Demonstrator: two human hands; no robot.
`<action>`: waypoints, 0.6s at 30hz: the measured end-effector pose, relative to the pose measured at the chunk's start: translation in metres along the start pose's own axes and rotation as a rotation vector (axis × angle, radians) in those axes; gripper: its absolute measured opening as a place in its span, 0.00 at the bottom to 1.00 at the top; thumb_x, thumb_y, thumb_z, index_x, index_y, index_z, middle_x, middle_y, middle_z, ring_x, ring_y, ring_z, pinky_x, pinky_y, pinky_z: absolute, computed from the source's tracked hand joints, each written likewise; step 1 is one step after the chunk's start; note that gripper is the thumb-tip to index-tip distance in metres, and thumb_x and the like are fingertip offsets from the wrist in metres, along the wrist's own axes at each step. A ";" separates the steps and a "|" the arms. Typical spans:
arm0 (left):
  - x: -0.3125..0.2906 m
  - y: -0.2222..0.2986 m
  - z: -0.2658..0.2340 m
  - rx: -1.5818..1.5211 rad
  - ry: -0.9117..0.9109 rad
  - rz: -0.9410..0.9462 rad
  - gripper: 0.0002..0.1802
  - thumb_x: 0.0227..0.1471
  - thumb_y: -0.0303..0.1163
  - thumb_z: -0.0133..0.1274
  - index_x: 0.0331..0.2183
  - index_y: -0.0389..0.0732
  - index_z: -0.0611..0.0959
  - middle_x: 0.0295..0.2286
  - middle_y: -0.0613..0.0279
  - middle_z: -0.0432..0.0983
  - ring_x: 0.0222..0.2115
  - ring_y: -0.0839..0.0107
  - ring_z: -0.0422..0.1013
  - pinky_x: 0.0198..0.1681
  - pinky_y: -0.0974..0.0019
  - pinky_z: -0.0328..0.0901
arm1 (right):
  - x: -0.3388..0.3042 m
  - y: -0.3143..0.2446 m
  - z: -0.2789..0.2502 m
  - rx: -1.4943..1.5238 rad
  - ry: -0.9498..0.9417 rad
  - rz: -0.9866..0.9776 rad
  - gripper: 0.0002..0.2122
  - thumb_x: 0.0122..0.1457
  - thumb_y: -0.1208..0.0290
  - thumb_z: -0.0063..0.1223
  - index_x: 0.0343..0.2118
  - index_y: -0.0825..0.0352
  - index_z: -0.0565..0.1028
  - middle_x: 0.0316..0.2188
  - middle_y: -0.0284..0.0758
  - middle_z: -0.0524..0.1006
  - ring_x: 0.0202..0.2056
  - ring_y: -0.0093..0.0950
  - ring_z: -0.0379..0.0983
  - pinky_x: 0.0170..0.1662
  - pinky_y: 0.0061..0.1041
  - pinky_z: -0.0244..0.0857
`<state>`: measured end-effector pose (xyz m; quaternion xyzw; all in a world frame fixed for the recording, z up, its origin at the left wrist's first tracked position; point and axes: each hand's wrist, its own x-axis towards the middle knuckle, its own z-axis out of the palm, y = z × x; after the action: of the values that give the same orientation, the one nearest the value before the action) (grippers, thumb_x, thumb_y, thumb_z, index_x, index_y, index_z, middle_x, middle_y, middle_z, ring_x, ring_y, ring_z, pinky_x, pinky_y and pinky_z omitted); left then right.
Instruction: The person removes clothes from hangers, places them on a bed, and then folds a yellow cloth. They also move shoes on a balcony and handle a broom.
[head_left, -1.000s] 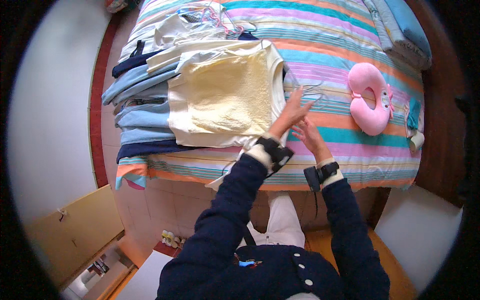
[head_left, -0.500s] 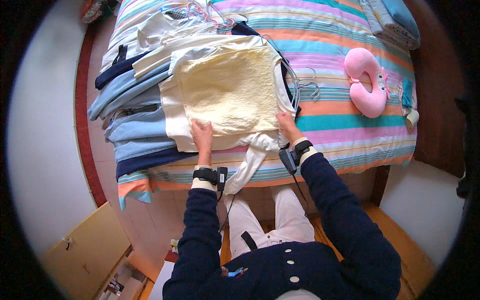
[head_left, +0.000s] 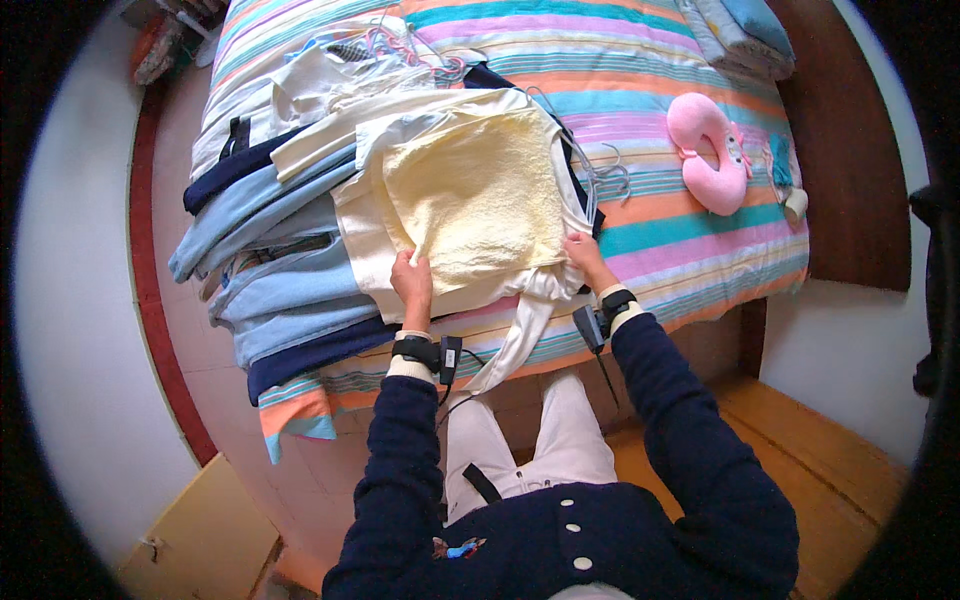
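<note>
Striped bed (head_left: 700, 60): left hand (head_left: 412, 285) flat, right hand (head_left: 585, 258) seemingly pinching, on yellow garment (head_left: 480, 195)

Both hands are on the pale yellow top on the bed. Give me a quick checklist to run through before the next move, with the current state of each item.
1. Left hand on the lower edge of the yellow garment: ok.
2. Right hand at its lower right corner: ok.
3. Grip closed on the fabric, either hand: cannot tell.
4. Garment lying flat on the white piece beneath: ok, only light wrinkles.
5. Wire hangers off the garment: not ok, they lie against its right edge.
6. Pink neck pillow well apart: ok.
</note>
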<state>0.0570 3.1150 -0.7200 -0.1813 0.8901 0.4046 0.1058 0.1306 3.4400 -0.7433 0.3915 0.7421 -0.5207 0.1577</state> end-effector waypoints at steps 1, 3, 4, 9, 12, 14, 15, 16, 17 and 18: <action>-0.001 0.000 -0.002 -0.015 0.006 0.013 0.18 0.40 0.30 0.53 0.37 0.34 0.75 0.28 0.51 0.76 0.29 0.61 0.73 0.35 0.63 0.65 | -0.001 0.004 -0.003 -0.041 0.098 0.008 0.20 0.43 0.67 0.54 0.39 0.71 0.68 0.32 0.44 0.73 0.33 0.34 0.70 0.39 0.29 0.63; -0.005 0.001 -0.007 -0.180 0.024 -0.037 0.16 0.40 0.28 0.53 0.36 0.33 0.75 0.27 0.53 0.76 0.27 0.65 0.72 0.33 0.66 0.65 | 0.000 0.018 -0.008 -0.217 0.242 -0.058 0.22 0.44 0.64 0.54 0.41 0.70 0.67 0.36 0.48 0.71 0.37 0.38 0.69 0.42 0.32 0.62; -0.007 0.002 -0.010 -0.284 0.027 -0.073 0.16 0.40 0.27 0.52 0.36 0.33 0.75 0.27 0.54 0.76 0.26 0.67 0.71 0.32 0.68 0.65 | 0.001 0.026 -0.009 -0.339 0.344 -0.048 0.23 0.45 0.63 0.54 0.42 0.70 0.66 0.38 0.50 0.71 0.39 0.40 0.68 0.44 0.33 0.61; -0.020 0.021 -0.040 -1.270 -0.416 -0.554 0.20 0.50 0.30 0.51 0.44 0.31 0.70 0.38 0.52 0.72 0.38 0.60 0.71 0.43 0.59 0.67 | 0.019 0.052 -0.024 0.031 0.281 -0.021 0.22 0.46 0.62 0.54 0.41 0.72 0.67 0.35 0.47 0.72 0.38 0.37 0.69 0.43 0.31 0.62; -0.037 0.045 -0.054 -1.247 -0.525 -0.515 0.23 0.52 0.36 0.49 0.47 0.34 0.67 0.44 0.52 0.69 0.42 0.60 0.68 0.46 0.56 0.65 | 0.029 0.052 -0.031 -0.047 0.147 -0.018 0.17 0.48 0.61 0.54 0.33 0.72 0.70 0.30 0.41 0.74 0.31 0.31 0.70 0.34 0.29 0.64; -0.051 0.065 -0.056 -1.301 -0.515 -0.492 0.24 0.53 0.37 0.48 0.49 0.35 0.66 0.45 0.52 0.68 0.43 0.61 0.68 0.47 0.56 0.64 | 0.035 0.048 -0.033 -0.020 0.164 -0.064 0.17 0.44 0.61 0.57 0.29 0.70 0.70 0.24 0.39 0.75 0.27 0.31 0.71 0.30 0.29 0.64; -0.057 0.076 -0.056 -1.365 -0.536 -0.439 0.24 0.53 0.38 0.47 0.49 0.36 0.66 0.45 0.53 0.68 0.44 0.61 0.67 0.47 0.55 0.64 | 0.039 0.046 -0.034 -0.079 0.195 -0.112 0.17 0.43 0.61 0.58 0.29 0.70 0.70 0.24 0.39 0.74 0.27 0.32 0.71 0.30 0.29 0.64; -0.061 0.087 -0.056 -1.368 -0.505 -0.438 0.24 0.54 0.38 0.46 0.49 0.37 0.66 0.45 0.53 0.67 0.44 0.61 0.67 0.47 0.55 0.64 | 0.042 0.042 -0.034 -0.153 0.216 -0.146 0.17 0.41 0.61 0.58 0.28 0.70 0.70 0.24 0.39 0.74 0.27 0.33 0.71 0.31 0.30 0.64; -0.064 0.098 -0.055 -1.401 -0.505 -0.401 0.24 0.54 0.39 0.46 0.50 0.37 0.65 0.46 0.53 0.67 0.44 0.61 0.67 0.48 0.55 0.64 | 0.045 0.038 -0.035 -0.206 0.215 -0.142 0.17 0.40 0.64 0.58 0.29 0.70 0.69 0.24 0.42 0.73 0.28 0.37 0.71 0.33 0.31 0.64; -0.067 0.109 -0.056 -1.462 -0.545 -0.353 0.24 0.54 0.39 0.45 0.50 0.38 0.65 0.46 0.54 0.67 0.45 0.61 0.67 0.48 0.55 0.63 | 0.048 0.032 -0.035 -0.204 0.251 -0.229 0.17 0.40 0.65 0.57 0.31 0.70 0.69 0.26 0.43 0.73 0.29 0.38 0.70 0.34 0.31 0.64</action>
<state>0.0709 3.1542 -0.5868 -0.2376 0.3005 0.8929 0.2366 0.1297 3.4963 -0.7807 0.3485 0.8446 -0.4043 0.0427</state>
